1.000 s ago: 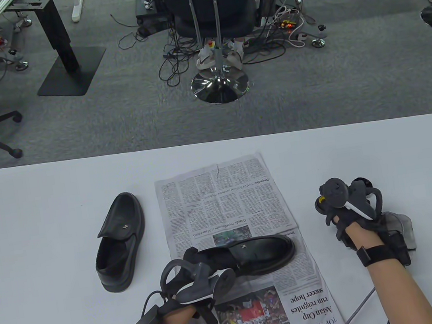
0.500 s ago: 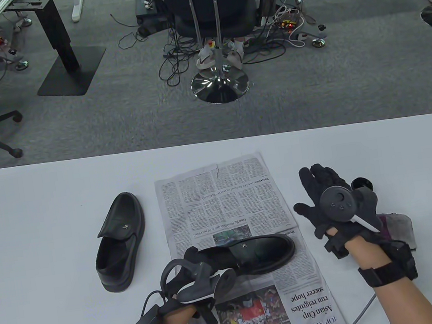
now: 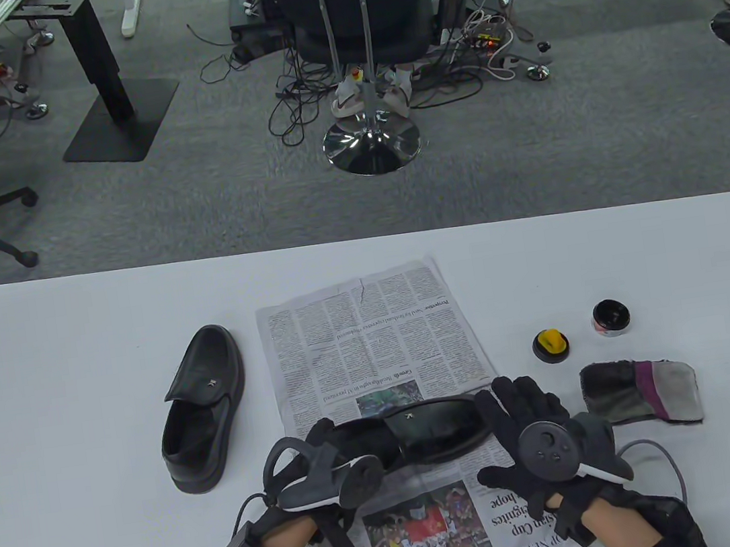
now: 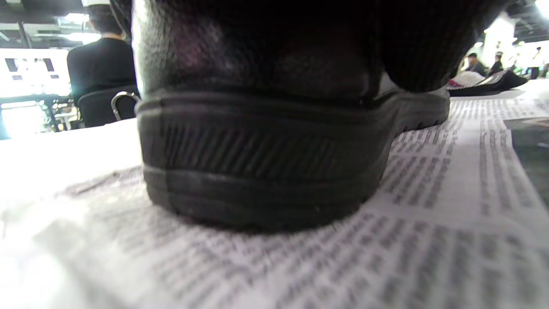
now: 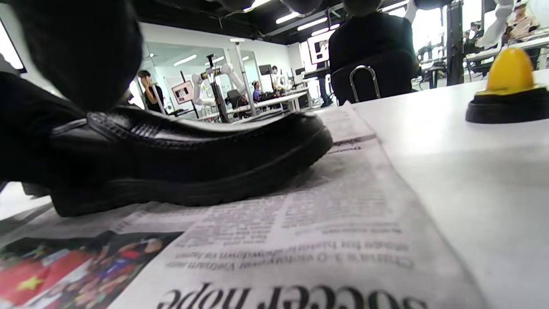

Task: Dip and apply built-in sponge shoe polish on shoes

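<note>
A black loafer [image 3: 428, 433] lies on its sole on the newspaper [image 3: 374, 340]. My left hand [image 3: 323, 437] grips its heel, which fills the left wrist view [image 4: 266, 163]. My right hand [image 3: 509, 429] lies with spread fingers over the toe end of the loafer [image 5: 193, 159]; I cannot tell if it presses on it. The sponge applicator [image 3: 550, 346], a black disc with a yellow knob, stands on the table to the right [image 5: 508, 92]. The open polish tin [image 3: 611, 318] sits just beyond it. Neither hand touches them.
A second black loafer [image 3: 204, 408] lies left of the newspaper. A grey and pink cloth [image 3: 643, 392] lies right of my right hand. A cable [image 3: 662, 455] loops by my right wrist. The table's far edge [image 3: 360, 240] borders open floor.
My right hand left the applicator and tin at the right and moved left and down onto the loafer's toe. The loafer and newspaper shifted slightly left. The left hand stayed on the heel.
</note>
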Available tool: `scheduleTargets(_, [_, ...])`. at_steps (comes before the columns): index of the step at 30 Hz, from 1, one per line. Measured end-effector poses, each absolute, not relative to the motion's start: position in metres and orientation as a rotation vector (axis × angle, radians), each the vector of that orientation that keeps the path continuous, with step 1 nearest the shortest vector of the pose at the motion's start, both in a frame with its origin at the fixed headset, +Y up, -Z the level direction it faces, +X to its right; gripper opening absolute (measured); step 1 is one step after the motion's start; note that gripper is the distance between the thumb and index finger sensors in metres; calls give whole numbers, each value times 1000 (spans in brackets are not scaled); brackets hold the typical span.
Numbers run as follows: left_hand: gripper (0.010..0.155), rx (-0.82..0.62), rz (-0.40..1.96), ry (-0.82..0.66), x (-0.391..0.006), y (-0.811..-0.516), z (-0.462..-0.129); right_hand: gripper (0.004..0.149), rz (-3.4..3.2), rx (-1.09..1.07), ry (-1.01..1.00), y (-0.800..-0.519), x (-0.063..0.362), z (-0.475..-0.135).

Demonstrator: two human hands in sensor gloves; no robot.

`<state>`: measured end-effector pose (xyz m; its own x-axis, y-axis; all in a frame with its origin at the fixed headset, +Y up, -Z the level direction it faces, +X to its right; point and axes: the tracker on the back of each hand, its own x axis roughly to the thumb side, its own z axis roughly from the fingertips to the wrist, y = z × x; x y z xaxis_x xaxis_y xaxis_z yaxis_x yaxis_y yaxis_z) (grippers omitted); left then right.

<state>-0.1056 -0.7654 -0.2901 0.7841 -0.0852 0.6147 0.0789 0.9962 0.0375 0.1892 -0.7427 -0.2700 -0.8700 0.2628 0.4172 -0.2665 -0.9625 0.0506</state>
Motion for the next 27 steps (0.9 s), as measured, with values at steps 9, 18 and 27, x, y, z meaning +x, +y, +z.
scheduleTargets(9, [35, 420, 177, -484, -166, -679, -281, 97, 2681, 681, -276, -732, 199, -255])
scheduleTargets(18, [35, 608, 25, 218, -325, -658, -282, 97, 2737, 729, -247, -736, 190, -255])
scheduleTargets(27, [39, 282, -49, 437, -388, -734, -310, 96, 2745, 691, -194, -740, 196, -259])
